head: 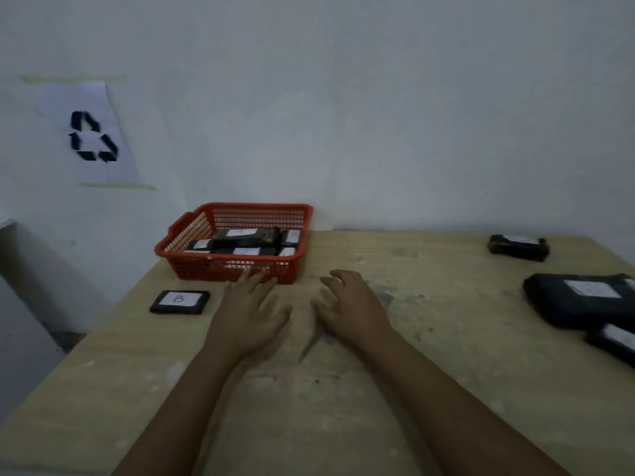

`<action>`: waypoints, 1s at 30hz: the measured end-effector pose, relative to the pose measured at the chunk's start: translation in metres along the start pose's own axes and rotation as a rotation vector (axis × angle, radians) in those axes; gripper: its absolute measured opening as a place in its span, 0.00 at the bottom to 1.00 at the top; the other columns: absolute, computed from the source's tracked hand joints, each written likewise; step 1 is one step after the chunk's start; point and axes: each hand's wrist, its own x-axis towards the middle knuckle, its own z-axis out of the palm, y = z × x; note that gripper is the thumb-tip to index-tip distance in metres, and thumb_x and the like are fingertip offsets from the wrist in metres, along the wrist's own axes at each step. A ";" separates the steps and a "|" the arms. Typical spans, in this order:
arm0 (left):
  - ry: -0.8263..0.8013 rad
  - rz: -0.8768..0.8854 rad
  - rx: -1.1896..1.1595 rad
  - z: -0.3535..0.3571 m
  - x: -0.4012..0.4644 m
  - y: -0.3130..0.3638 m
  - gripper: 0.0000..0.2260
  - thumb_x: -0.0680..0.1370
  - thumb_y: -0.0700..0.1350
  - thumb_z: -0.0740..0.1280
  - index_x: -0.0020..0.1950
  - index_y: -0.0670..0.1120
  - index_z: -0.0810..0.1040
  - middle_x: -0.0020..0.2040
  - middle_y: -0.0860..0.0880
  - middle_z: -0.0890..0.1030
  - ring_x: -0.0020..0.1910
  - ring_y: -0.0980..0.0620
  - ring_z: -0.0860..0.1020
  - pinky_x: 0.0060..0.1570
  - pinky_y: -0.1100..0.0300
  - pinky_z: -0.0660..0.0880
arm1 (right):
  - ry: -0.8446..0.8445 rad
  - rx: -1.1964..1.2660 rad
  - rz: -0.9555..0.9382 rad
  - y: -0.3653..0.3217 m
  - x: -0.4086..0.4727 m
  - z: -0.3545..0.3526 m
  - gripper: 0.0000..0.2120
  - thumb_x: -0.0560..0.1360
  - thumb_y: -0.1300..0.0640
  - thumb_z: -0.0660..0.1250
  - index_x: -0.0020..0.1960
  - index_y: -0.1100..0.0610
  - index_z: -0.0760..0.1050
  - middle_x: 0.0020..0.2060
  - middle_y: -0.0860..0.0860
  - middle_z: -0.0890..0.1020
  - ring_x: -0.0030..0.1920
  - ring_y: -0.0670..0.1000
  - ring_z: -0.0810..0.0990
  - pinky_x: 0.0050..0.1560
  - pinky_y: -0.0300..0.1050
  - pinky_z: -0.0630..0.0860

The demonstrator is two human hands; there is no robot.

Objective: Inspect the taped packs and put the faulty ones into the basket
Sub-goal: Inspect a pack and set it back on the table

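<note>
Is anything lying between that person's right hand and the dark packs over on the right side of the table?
Nothing visible. Between the right hand and the big dark pack there is only bare wooden table. The smaller pack farther back is equally unobstructed. Neither hand holds anything.

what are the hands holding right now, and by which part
Nothing is held. The left hand is spread open just in front of the red basket; the right hand hangs loosely curled over the wooden table, empty.
</note>
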 end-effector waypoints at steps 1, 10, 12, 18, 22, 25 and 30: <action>-0.033 0.020 -0.006 0.008 0.005 0.022 0.42 0.73 0.74 0.56 0.80 0.51 0.76 0.84 0.50 0.68 0.87 0.45 0.57 0.84 0.35 0.53 | 0.009 -0.018 0.030 0.016 -0.008 -0.012 0.30 0.80 0.37 0.63 0.77 0.51 0.74 0.76 0.52 0.74 0.77 0.53 0.68 0.76 0.53 0.70; -0.157 0.233 -0.131 0.096 0.043 0.207 0.22 0.81 0.61 0.71 0.70 0.51 0.85 0.74 0.51 0.80 0.74 0.50 0.75 0.73 0.55 0.70 | 0.170 -0.160 0.272 0.160 -0.093 -0.117 0.20 0.81 0.44 0.66 0.70 0.51 0.79 0.63 0.49 0.80 0.66 0.54 0.74 0.64 0.53 0.75; -0.185 0.265 -0.159 0.114 0.046 0.245 0.19 0.83 0.58 0.71 0.69 0.50 0.85 0.71 0.51 0.83 0.70 0.49 0.78 0.69 0.56 0.71 | 0.213 -0.184 0.325 0.188 -0.110 -0.135 0.18 0.82 0.45 0.66 0.69 0.50 0.80 0.61 0.48 0.80 0.64 0.52 0.74 0.62 0.51 0.76; -0.248 0.262 -0.287 0.168 0.049 0.340 0.18 0.83 0.57 0.70 0.69 0.51 0.84 0.68 0.52 0.84 0.67 0.50 0.80 0.65 0.55 0.75 | 0.415 -0.151 0.317 0.246 -0.148 -0.170 0.10 0.81 0.53 0.67 0.59 0.53 0.83 0.52 0.48 0.81 0.56 0.51 0.76 0.56 0.53 0.77; -0.263 0.174 -0.377 0.194 0.052 0.383 0.22 0.83 0.64 0.67 0.70 0.51 0.84 0.66 0.52 0.86 0.62 0.51 0.83 0.63 0.51 0.80 | 0.682 -0.191 0.370 0.266 -0.157 -0.189 0.07 0.79 0.56 0.69 0.56 0.53 0.81 0.53 0.50 0.80 0.53 0.52 0.74 0.52 0.54 0.76; -0.264 0.106 -0.379 0.209 0.056 0.404 0.27 0.83 0.71 0.60 0.64 0.52 0.86 0.58 0.52 0.88 0.56 0.51 0.85 0.58 0.51 0.82 | 0.665 -0.207 0.666 0.282 -0.154 -0.202 0.19 0.78 0.47 0.69 0.68 0.50 0.77 0.69 0.53 0.74 0.67 0.58 0.70 0.66 0.59 0.73; -0.240 -0.023 -0.451 0.227 0.063 0.423 0.27 0.81 0.71 0.64 0.59 0.49 0.86 0.54 0.50 0.88 0.52 0.49 0.85 0.52 0.52 0.82 | 0.351 -0.152 0.868 0.299 -0.146 -0.215 0.33 0.80 0.36 0.64 0.78 0.53 0.67 0.76 0.59 0.68 0.74 0.65 0.67 0.74 0.62 0.67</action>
